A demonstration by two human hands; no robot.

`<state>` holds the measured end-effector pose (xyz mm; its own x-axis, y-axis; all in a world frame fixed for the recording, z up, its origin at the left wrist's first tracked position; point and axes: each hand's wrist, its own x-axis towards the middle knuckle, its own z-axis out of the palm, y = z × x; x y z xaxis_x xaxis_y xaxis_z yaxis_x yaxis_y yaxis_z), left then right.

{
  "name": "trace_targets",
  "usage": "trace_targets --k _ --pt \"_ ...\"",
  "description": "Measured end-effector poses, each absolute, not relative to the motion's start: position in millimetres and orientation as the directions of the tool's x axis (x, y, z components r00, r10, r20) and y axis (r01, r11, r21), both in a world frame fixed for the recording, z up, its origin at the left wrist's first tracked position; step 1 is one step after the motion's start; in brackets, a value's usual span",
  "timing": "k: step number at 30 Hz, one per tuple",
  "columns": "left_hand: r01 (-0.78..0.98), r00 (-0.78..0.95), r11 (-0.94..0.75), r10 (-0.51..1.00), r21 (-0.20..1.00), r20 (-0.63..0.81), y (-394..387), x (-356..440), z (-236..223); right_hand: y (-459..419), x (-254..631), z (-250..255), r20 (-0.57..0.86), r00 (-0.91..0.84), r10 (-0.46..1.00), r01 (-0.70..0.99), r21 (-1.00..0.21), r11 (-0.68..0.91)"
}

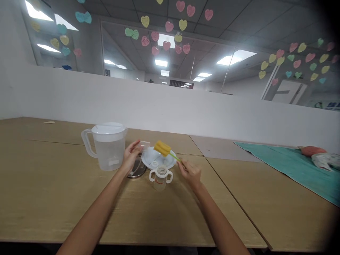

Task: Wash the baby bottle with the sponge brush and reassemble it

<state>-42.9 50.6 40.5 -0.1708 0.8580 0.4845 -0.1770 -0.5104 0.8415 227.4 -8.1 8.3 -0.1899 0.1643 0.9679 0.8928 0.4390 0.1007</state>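
My right hand (190, 173) is closed round the thin green handle of a bottle brush (162, 148) whose yellow sponge head points up and left, over a white dish (171, 163). In my left hand (130, 156) is a small clear plastic cap (145, 145), gripped by the fingers left of the sponge. Between both hands a clear baby bottle (159, 182) stands upright without a lid, its white ring bearing two side handles. A round metal plate (137, 174) lies under my left hand, with a thin translucent piece on it. Small white parts sit in the dish.
A translucent pitcher (110, 148) with a lid and handle stands left of my left hand. On the right, a green cloth (287, 164) carries a doll-like figure (318, 156). A white wall (164, 109) with glass above borders the table's far side.
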Motion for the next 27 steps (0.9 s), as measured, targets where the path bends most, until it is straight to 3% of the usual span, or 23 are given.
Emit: trace_targets --k 2,4,7,13,19,23,27 --pt "0.190 -0.250 -0.579 0.752 0.793 0.609 57.7 -55.4 36.0 -7.0 230.4 8.4 0.976 -0.093 0.199 0.905 -0.001 0.425" --pt "0.502 -0.181 -0.560 0.678 0.659 0.713 60.8 -64.3 31.1 -5.1 233.2 7.8 0.972 -0.049 0.231 0.914 -0.049 0.402" --pt "0.721 -0.019 -0.514 0.656 0.465 0.755 62.1 -69.6 22.8 -1.7 234.9 5.6 0.966 -0.076 0.247 0.929 -0.022 0.370" --pt "0.826 0.192 -0.509 0.658 0.242 0.728 70.8 -70.1 8.8 -0.4 231.6 2.6 0.955 -0.130 0.266 0.924 0.020 0.381" --pt "0.900 0.156 -0.395 0.689 0.186 0.708 79.1 -73.9 -2.6 -0.1 230.5 1.2 0.947 -0.149 0.283 0.917 0.025 0.398" --pt "0.885 0.167 -0.402 0.744 0.234 0.647 78.6 -72.3 -5.6 1.5 231.3 0.3 0.944 -0.166 0.285 0.917 0.041 0.398" --pt "0.825 -0.029 -0.388 0.697 0.412 0.716 71.1 -52.6 14.7 2.0 232.2 0.5 0.943 -0.134 0.304 0.929 0.014 0.369"
